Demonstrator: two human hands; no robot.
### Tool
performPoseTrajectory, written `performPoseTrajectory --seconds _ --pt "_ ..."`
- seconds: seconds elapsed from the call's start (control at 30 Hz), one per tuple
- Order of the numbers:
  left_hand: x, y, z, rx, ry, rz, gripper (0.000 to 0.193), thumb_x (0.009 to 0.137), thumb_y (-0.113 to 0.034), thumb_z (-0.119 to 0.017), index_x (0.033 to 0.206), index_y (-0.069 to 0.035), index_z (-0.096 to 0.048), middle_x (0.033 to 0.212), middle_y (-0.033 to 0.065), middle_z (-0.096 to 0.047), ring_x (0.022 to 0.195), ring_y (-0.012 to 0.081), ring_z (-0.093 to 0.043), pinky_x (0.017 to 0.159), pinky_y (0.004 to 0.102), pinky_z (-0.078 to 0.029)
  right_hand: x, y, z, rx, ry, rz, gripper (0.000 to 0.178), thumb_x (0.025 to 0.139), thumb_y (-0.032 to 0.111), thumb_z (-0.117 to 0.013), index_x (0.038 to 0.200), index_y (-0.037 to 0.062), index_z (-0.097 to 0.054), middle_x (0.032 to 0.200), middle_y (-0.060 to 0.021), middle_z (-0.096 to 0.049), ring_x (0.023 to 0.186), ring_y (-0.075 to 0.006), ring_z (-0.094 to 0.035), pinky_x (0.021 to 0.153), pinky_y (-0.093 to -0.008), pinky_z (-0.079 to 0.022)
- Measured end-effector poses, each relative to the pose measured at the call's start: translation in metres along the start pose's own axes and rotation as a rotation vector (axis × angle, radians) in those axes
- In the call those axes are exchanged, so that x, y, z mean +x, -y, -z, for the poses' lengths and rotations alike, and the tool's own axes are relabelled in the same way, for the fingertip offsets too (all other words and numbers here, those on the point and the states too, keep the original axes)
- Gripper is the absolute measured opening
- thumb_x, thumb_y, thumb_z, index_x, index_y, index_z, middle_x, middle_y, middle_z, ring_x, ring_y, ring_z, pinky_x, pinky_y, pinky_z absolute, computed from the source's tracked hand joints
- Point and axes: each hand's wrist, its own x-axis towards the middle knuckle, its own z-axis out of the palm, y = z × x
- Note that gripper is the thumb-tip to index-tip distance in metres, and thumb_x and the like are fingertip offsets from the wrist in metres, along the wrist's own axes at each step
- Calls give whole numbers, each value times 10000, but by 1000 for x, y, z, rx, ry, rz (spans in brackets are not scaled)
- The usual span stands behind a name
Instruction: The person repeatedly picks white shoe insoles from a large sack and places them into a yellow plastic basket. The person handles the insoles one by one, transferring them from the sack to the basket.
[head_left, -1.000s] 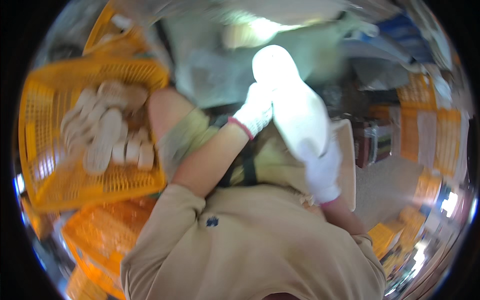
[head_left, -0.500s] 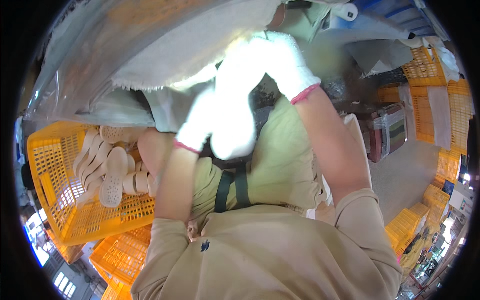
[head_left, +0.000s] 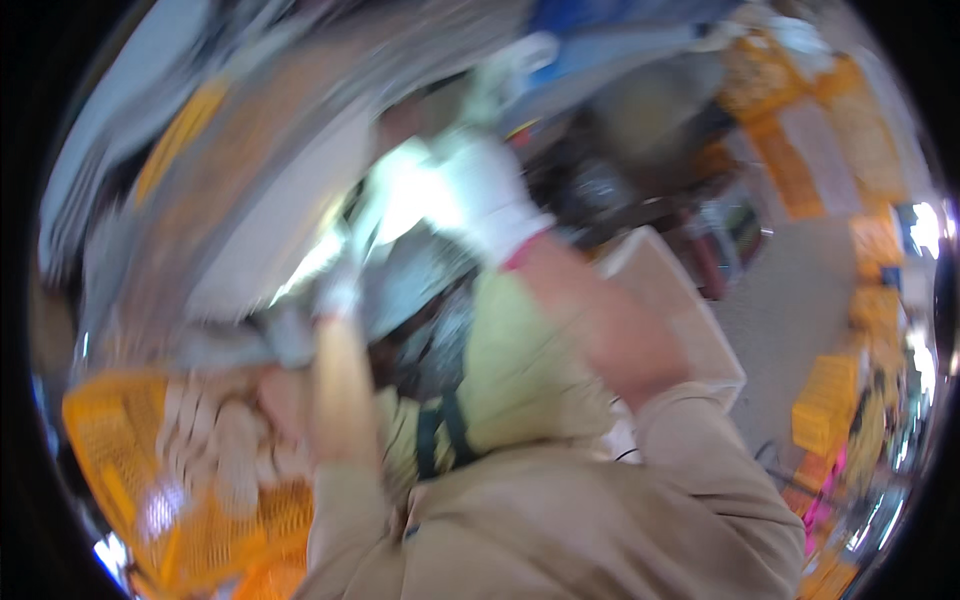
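A white glove with a pink cuff covers my right hand (head_left: 482, 195), which is raised ahead of me under a strong glare. My left hand (head_left: 340, 288), gloved in white too, is lower and further left, close to the edge of a pale cloth-covered surface (head_left: 290, 205). Motion and brightness smear the fingers of both hands. A glaring white patch (head_left: 405, 190) lies beside my right hand; whether it is a held thing or only lit surface, I cannot tell. Pale sandal soles (head_left: 237, 455) lie in an orange crate (head_left: 95, 430) to my left.
Beside my right thigh stands an open whitish box (head_left: 690, 310). Further right, orange crates (head_left: 785, 165) are stacked, with more crates (head_left: 825, 405) along the grey floor (head_left: 790, 290). Blue material (head_left: 620, 40) shows at the far top.
The view has swung and blurred. My hands, close together before, are now further apart, the left one lower. The large white shape hanging between them is no longer seen there.
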Motion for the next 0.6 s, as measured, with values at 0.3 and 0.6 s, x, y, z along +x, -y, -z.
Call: performPoseTrajectory --seconds 0.3,0.6 --pt "23 52 -15 -182 181 -103 446 1110 -302 -543 1428 9 -585 1282 127 -678 1136 235 -646 1013 393 -533 -55 51 50 -116 141 285 500 787 291 -718 1243 93 -669 1352 -213 -624 1183 -339 -634 960 -473 -501" --pt "-77 66 -5 -696 397 51 421 1071 -456 -500 1290 -114 -608 1240 102 -625 1072 236 -609 967 419 -500 -110 109 68 -122 468 333 308 936 204 -641 1230 157 -718 861 -117 -697 739 -320 -692 599 -433 -549"
